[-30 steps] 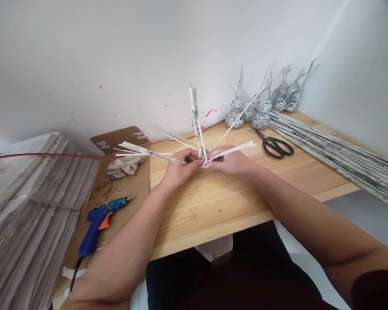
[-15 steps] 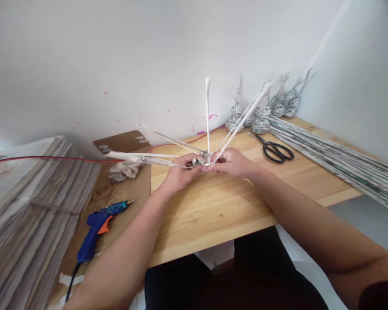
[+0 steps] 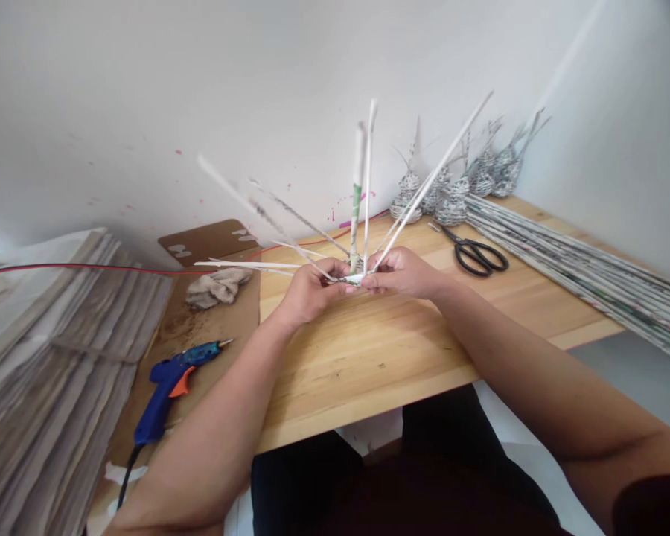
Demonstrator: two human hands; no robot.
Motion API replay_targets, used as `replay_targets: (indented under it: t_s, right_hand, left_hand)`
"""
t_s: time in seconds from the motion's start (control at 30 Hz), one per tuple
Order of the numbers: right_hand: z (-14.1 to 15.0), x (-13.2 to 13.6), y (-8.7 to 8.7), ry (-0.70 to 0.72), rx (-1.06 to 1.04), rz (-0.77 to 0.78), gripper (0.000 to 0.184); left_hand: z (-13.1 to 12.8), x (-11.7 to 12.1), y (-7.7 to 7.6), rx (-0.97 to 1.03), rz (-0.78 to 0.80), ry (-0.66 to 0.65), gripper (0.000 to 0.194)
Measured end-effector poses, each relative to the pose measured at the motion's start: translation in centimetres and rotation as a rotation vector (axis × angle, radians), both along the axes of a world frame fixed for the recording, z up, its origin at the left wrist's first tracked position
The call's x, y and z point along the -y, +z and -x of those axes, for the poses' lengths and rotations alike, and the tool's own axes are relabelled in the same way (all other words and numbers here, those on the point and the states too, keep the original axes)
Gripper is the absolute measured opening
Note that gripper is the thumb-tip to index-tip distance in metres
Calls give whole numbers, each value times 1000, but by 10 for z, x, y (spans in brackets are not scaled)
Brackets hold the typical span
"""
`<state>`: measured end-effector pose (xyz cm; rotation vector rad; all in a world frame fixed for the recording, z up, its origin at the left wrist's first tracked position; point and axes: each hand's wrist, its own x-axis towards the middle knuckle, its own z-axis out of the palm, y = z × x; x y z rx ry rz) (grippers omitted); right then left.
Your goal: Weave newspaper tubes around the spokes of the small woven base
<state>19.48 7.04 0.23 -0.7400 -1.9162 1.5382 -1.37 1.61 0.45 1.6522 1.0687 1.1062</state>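
Note:
Over the wooden table point(image 3: 368, 365), both my hands pinch the small woven hub of a paper-tube weaving point(image 3: 358, 195). Its thin white rolled tubes fan out upward and to the left like spokes. My left hand point(image 3: 308, 290) grips the hub from the left with fingers curled. From the right, my right hand point(image 3: 403, 272) holds it, thumb and fingers pressed together. The hub itself is mostly hidden between my fingertips.
Black scissors point(image 3: 474, 253) lie right of my hands. Long rolled paper tubes point(image 3: 581, 272) are piled along the right edge, small woven pieces point(image 3: 452, 195) behind them. A blue glue gun point(image 3: 170, 380) and a rag point(image 3: 217, 285) rest on cardboard at left, beside stacked paper point(image 3: 39, 365).
The weaving has been turned in my hands: the spokes on the left swung upward and now stand more upright. Both hands stay in place on the hub.

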Motion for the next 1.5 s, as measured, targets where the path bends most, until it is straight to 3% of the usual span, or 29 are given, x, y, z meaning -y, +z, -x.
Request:
replay_targets:
  t_s: [0.37,0.73,1.03,1.3,1.5]
  right_hand:
    - [-4,-5,-8,54,-59,20,29]
    - [-2,-4,-4,33,-63,83,34]
    - [-3,-5,-6,62,-16,56,32]
    - [-2,-4,-5,67,-68,44,32]
    - [-2,-5,-5,49,-66,83,32]
  left_hand:
    - [-2,0,-8,56,7,25,24]
    - [-2,-3,-13,165,54,66,37]
    - [-7,1,-9,93,68,84,36]
    - [-11,2,-9,191,140,152,41]
    - [-7,-1,-13,163,106,93,36]
